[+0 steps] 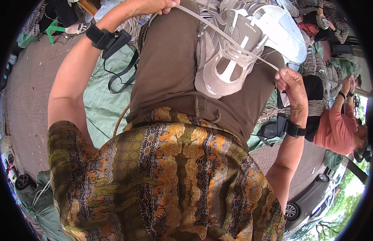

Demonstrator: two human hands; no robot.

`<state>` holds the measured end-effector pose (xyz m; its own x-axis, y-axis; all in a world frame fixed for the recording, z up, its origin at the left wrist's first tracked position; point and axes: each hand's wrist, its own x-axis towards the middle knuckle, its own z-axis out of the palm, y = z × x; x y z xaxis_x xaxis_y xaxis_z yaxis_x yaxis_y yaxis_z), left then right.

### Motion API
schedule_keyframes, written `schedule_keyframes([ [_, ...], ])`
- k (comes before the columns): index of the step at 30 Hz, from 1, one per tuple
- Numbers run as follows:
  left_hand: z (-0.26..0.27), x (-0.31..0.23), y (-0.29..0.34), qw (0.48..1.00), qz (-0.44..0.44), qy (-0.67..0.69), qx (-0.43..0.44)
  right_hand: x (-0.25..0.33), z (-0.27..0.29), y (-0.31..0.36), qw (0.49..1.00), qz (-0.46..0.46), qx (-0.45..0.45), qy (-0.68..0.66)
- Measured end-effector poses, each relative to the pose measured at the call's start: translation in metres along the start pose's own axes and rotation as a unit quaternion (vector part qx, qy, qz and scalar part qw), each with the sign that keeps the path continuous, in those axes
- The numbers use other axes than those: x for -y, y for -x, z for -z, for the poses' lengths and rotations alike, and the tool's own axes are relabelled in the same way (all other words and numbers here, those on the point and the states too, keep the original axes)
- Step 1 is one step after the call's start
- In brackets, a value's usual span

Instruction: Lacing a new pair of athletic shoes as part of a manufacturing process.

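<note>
Across the beige shoe (236, 68), 2 hands (291, 86) pinch the pale lace (202, 20) taut.

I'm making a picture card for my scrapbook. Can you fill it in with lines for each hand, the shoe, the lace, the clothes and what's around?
Left hand: holding one end of the stretch of lace, at the picture's top edge
Right hand: pinching the lace at the other end
Lace: pale, pulled straight, slanting across the shoe
Shoe: beige-grey and white, on the lap, toe toward the person
Clothes: patterned shirt, brown trousers
Around: green sheet, another person in a coral top, parked car
</note>
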<state>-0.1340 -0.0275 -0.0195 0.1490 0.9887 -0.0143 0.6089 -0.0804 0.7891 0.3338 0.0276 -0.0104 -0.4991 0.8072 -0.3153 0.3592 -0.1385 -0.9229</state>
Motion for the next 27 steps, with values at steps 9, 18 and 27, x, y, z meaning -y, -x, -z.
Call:
schedule_keyframes([
  [9,-0.001,0.047,-0.003,0.959,-0.143,-0.228,-0.088,-0.047,0.025,-0.002,0.991,0.059,0.011,-0.123],
  [18,0.004,0.042,-0.002,0.977,-0.078,-0.190,-0.057,-0.053,0.030,-0.008,0.999,0.029,-0.005,-0.038],
  [27,-0.005,0.029,0.010,0.996,-0.033,-0.080,0.034,-0.043,0.012,0.006,0.927,0.108,-0.166,0.318],
])
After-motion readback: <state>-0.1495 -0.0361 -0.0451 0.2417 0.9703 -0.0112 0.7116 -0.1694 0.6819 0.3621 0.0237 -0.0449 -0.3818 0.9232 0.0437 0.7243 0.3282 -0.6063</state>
